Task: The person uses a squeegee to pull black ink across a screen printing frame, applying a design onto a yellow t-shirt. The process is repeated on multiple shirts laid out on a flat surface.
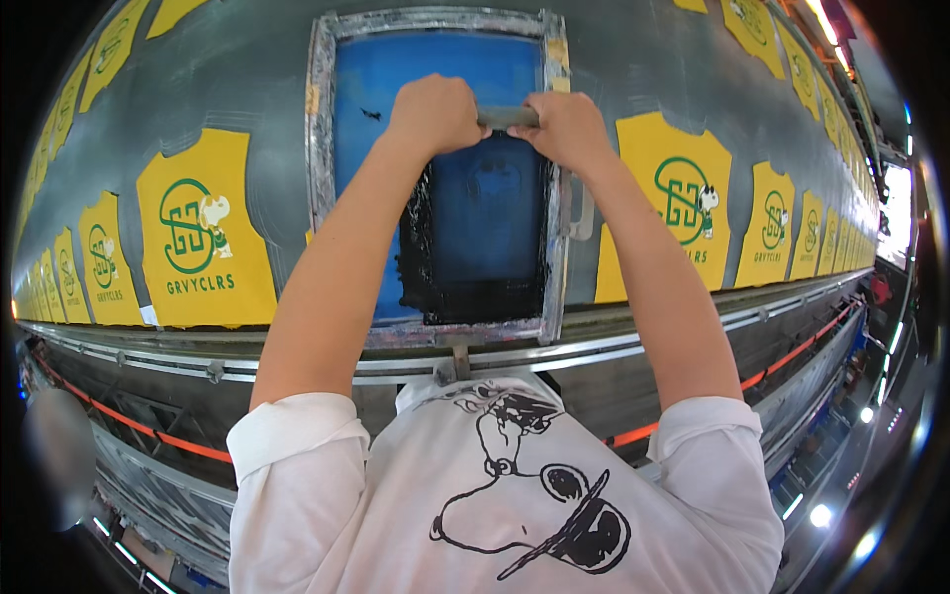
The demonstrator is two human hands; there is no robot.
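Note:
A screen printing frame (321, 148) with a blue mesh (381, 59) lies on the long grey table in front of me. Both my hands grip the grey bar-like handle of a squeegee (509, 117) over the upper middle of the mesh. My left hand (435, 114) is wrapped round its left end, and my right hand (569, 129) closes on the right end. The squeegee's blade is mostly hidden by my hands. Black ink (475, 300) lies in a thick band at the near end of the mesh and in a ragged streak up its left side.
Yellow printed shirt panels lie along the table, one (203, 233) left of the frame and another (676, 203) right of it. A metal rail (594, 354) runs along the near edge. An orange strip (148, 426) passes below it. A grey handle (582, 208) sticks out from the frame's right side.

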